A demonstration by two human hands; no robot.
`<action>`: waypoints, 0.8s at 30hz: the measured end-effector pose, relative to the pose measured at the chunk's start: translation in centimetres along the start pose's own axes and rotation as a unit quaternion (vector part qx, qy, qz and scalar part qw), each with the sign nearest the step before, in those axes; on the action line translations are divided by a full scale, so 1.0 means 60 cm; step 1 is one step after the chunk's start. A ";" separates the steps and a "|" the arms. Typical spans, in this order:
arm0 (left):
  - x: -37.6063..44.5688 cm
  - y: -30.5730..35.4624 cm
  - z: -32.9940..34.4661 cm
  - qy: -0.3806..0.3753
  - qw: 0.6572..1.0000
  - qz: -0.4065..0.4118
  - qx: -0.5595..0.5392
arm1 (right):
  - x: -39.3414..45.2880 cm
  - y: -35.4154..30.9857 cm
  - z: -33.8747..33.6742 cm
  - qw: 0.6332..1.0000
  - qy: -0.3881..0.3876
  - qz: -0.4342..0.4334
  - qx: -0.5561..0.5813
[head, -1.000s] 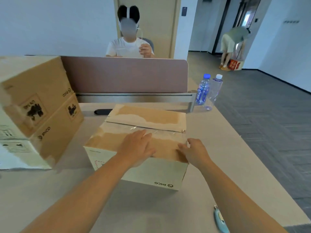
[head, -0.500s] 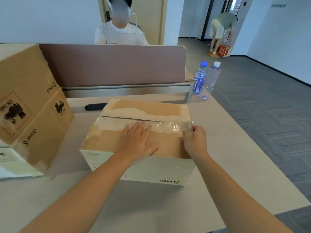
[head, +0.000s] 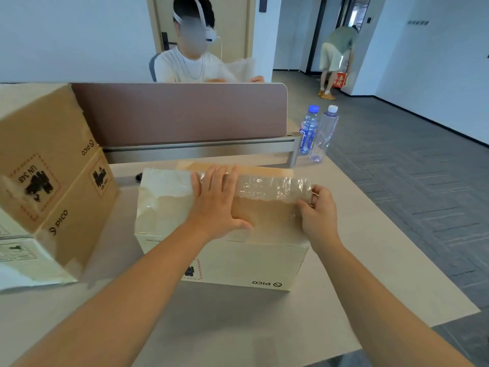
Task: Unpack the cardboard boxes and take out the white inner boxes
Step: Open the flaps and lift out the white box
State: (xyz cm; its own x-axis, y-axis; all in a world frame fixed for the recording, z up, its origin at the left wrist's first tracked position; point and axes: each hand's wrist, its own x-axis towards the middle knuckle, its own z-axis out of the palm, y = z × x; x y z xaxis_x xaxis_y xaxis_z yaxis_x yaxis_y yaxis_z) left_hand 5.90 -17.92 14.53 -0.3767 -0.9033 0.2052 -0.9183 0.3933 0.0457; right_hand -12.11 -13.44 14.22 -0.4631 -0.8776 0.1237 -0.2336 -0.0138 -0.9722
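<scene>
**Clear tape being gripped at the seam of a cardboard box**

A brown, rectangular cardboard box with a pale printed front (head: 225,263) is being kept on the light beige table (head: 370,274), near the middle of it and just in front of the person. The box's near top flap is being pressed flat by the left hand (head: 215,205), whose fingers are being held straight and close together, pointing away from the body. A crinkled strip of clear packing tape (head: 267,188), lying along the top seam of the box, is being pinched at its right end by the curled fingers and thumb of the right hand (head: 317,210). The far flap is being seen only as a thin brown edge behind the tape.

A stack of two larger brown cardboard boxes (head: 50,181) is being kept on the table to the left, apart from the box being handled. Two clear plastic water bottles (head: 316,133) are being kept upright at the table's far right corner, beside the end of a brown desk divider panel (head: 180,112). Behind the divider, a person in a white shirt (head: 188,64) is being seated.
</scene>
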 end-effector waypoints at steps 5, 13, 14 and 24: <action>-0.039 -0.003 -0.029 0.056 0.998 -0.038 -0.001 | -0.040 -0.010 0.004 0.996 -0.069 -0.055 0.018; -0.181 0.018 -0.070 0.147 0.977 -0.113 -0.106 | -0.124 -0.030 -0.037 0.949 -0.284 -0.133 0.008; -0.204 0.024 -0.074 0.151 0.974 -0.127 -0.112 | -0.136 -0.033 -0.045 0.939 -0.316 -0.137 -0.003; -0.301 0.069 -0.047 -0.020 0.944 -0.327 -0.042 | -0.197 -0.010 -0.077 0.865 -0.454 -0.116 -0.179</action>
State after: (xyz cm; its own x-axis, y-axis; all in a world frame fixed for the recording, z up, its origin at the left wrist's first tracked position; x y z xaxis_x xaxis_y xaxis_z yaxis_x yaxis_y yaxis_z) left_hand 9.22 0.50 13.78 0.2619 -0.9626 0.0698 -0.9436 -0.2402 0.2279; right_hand -10.43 -0.82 14.28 0.4571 -0.8875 -0.0579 -0.5552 -0.2339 -0.7982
